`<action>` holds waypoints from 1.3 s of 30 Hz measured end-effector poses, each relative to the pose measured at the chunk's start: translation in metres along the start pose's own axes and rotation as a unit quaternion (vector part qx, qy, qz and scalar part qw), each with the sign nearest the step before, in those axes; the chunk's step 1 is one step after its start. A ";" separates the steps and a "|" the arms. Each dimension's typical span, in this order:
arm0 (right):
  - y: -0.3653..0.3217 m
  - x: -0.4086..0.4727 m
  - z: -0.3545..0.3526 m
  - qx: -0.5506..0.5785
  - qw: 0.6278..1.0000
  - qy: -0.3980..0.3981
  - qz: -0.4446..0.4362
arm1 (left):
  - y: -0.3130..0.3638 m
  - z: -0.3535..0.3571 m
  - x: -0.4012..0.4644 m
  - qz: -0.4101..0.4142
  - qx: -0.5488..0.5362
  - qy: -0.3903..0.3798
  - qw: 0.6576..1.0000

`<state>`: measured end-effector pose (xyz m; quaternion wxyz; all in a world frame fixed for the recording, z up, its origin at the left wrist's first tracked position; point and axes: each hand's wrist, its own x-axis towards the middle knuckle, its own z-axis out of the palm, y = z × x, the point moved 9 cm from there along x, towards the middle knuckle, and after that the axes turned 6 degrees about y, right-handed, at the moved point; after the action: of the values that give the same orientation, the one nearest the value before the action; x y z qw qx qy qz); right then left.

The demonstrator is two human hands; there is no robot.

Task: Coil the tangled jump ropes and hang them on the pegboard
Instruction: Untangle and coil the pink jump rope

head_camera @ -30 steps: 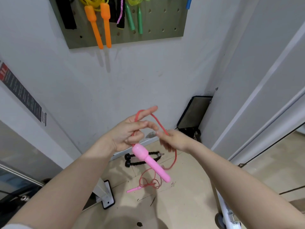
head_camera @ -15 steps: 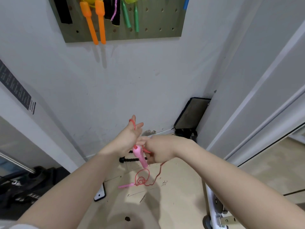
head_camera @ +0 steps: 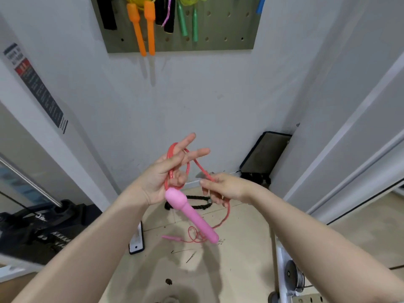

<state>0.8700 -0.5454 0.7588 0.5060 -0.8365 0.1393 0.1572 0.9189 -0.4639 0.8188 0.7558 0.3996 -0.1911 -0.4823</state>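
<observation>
— Winding from the fingers (head_camera: 192, 153) outward, how did the rope sit?

— The left hand (head_camera: 162, 180) had its upper fingers spread, with loops of the red cord (head_camera: 169, 171) running round the palm and the lower fingers curled over them. The right hand (head_camera: 223, 186), just beside it, pinched the same cord where it crossed between the two.

— And the pink handle (head_camera: 190, 215)?

— It hung from below the left palm, its long axis slanting down toward the right. It looked smooth, moulded plastic, with a bulbous head on a slim shaft.

— The loose end?

— The thin, glossy cord trailed from the right hand to a small tangle by the second handle (head_camera: 170, 237) on the floor (head_camera: 240, 259). The pegboard (head_camera: 218, 29) hung on the wall above, well apart from both hands, and the right hand looked better placed to feed the next turn.
</observation>
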 end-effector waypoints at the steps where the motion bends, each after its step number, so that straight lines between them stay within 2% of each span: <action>1: 0.002 -0.006 0.009 -0.046 0.998 -0.032 0.015 | -0.002 -0.008 0.000 0.003 -0.020 0.018 1.000; 4: 0.006 -0.029 0.027 -0.136 0.981 -0.119 0.068 | -0.012 -0.030 0.003 0.015 -0.067 0.114 0.991; 6: 0.005 -0.048 0.037 -0.181 0.964 -0.170 0.091 | -0.023 -0.042 0.009 0.025 -0.051 0.194 0.979; 8: -0.007 -0.058 0.041 -0.232 0.953 -0.187 0.057 | -0.031 -0.043 0.011 0.034 0.070 0.258 0.963; 9: -0.019 -0.057 0.035 -0.281 0.946 -0.164 0.004 | -0.033 -0.040 0.012 0.042 0.156 0.268 0.950; 10: -0.036 -0.053 0.022 -0.332 0.936 -0.104 -0.061 | -0.036 -0.034 0.015 0.045 0.231 0.259 0.937; 12: -0.062 -0.050 -0.017 -0.348 0.921 0.058 -0.163 | -0.046 -0.015 0.019 0.018 0.310 0.212 0.927; 14: -0.065 -0.054 -0.055 -0.242 0.937 0.168 -0.187 | -0.055 0.007 0.016 -0.039 0.298 0.165 0.939; 15: -0.060 -0.056 -0.068 -0.170 0.948 0.191 -0.188 | -0.059 0.018 0.017 -0.069 0.284 0.132 0.947; 18: -0.035 -0.058 -0.077 0.005 0.969 0.174 -0.175 | -0.068 0.059 0.010 -0.152 0.226 -0.044 0.961; 21: -0.008 -0.053 -0.061 0.170 0.971 0.085 -0.144 | -0.063 0.096 -0.009 -0.157 0.051 -0.257 0.952; 23: 0.013 -0.050 -0.043 0.163 0.982 0.036 -0.090 | -0.049 0.099 -0.010 -0.116 -0.063 -0.280 0.951; 25: 0.035 -0.054 -0.020 0.055 0.998 -0.019 -0.029 | -0.036 0.093 -0.002 -0.062 -0.132 -0.217 0.965; 26: 0.044 -0.058 -0.008 -0.003 0.998 -0.055 -0.004 | -0.030 0.084 0.003 -0.037 -0.133 -0.158 0.978; 28: 0.058 -0.068 0.007 -0.072 0.990 -0.111 0.045 | -0.023 0.051 0.013 0.018 -0.097 0.012 0.995; 30: 0.054 -0.075 0.008 -0.102 0.985 -0.126 0.062 | -0.028 0.021 0.016 0.045 -0.055 0.161 0.984; 32: 0.032 -0.078 0.006 -0.199 0.973 -0.120 0.014 | -0.040 0.011 0.016 0.045 0.002 0.238 0.970; 34: 0.000 -0.081 -0.005 -0.338 0.936 -0.069 -0.069 | -0.052 0.011 0.018 0.040 0.071 0.257 0.963; 36: -0.030 -0.083 -0.025 -0.427 0.891 0.025 -0.151 | -0.059 0.018 0.020 0.026 0.152 0.247 0.957; 37: -0.041 -0.086 -0.037 -0.422 0.886 0.071 -0.178 | -0.062 0.023 0.019 0.010 0.206 0.240 0.949; 39: -0.052 -0.091 -0.061 -0.332 0.911 0.131 -0.205 | -0.071 0.039 0.015 -0.043 0.287 0.208 0.934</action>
<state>0.8155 -0.5699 0.8643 0.1977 -0.9795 -0.0302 -0.0240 0.8582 -0.5089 0.7853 0.6104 0.6988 -0.1426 -0.3447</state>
